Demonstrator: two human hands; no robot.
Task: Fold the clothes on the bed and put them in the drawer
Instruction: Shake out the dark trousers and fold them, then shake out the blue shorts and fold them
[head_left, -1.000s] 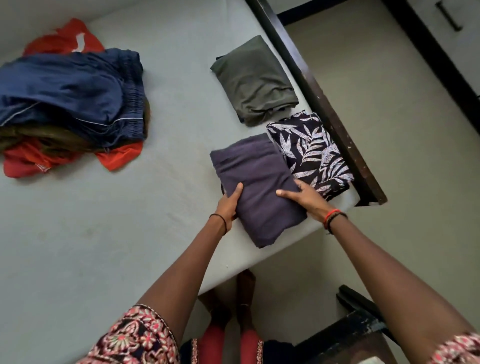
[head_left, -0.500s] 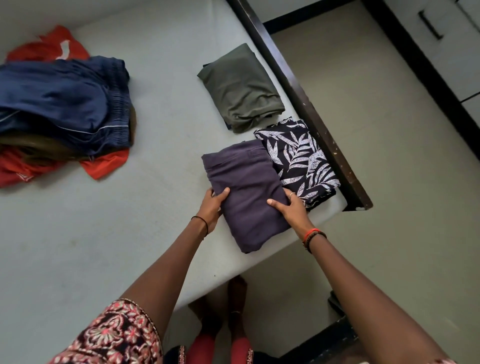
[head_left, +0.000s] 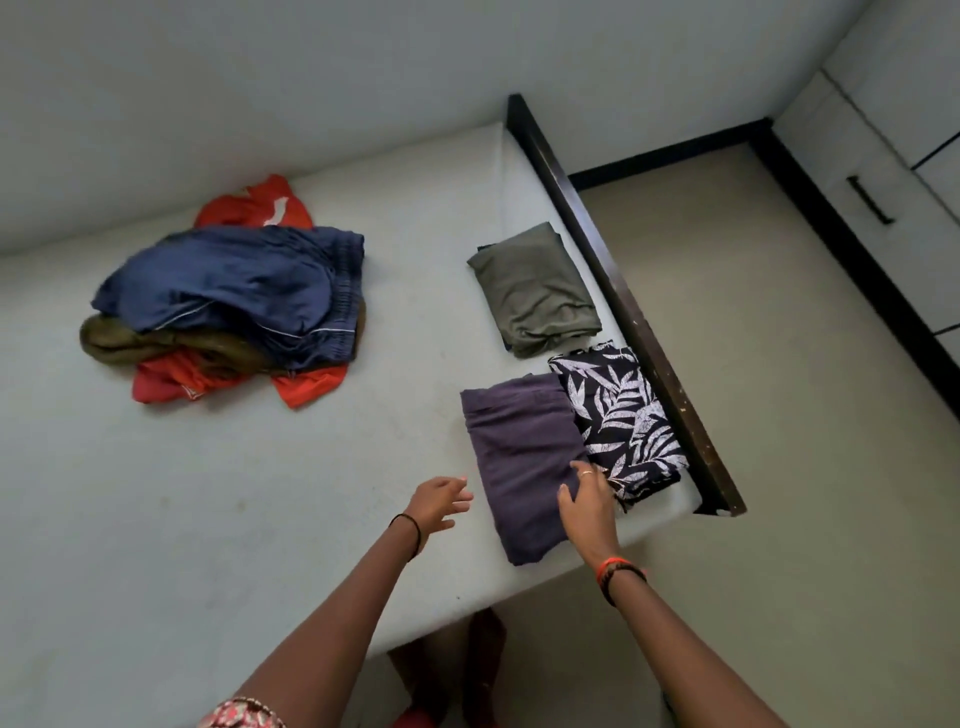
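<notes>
You see a folded purple cloth (head_left: 519, 457) of matt, fine weave and a folded black cloth printed with white leaves (head_left: 621, 421). The crumpled navy blue garment (head_left: 234, 280) shows a slight sheen. The dark brown wooden bed rail (head_left: 626, 312) looks glossy.

The nearest folded garment (head_left: 524, 457) is coloured dusky purple. The leaf-print cloth (head_left: 623, 421) is patterned white on black. The third fold (head_left: 535, 288) is dyed olive green. Navy shorts (head_left: 234, 280) are edged with white piping, above a red-orange garment (head_left: 306, 387) and what may be a brown garment (head_left: 135, 340). The bedsheet (head_left: 260, 493) is pale grey.
</notes>
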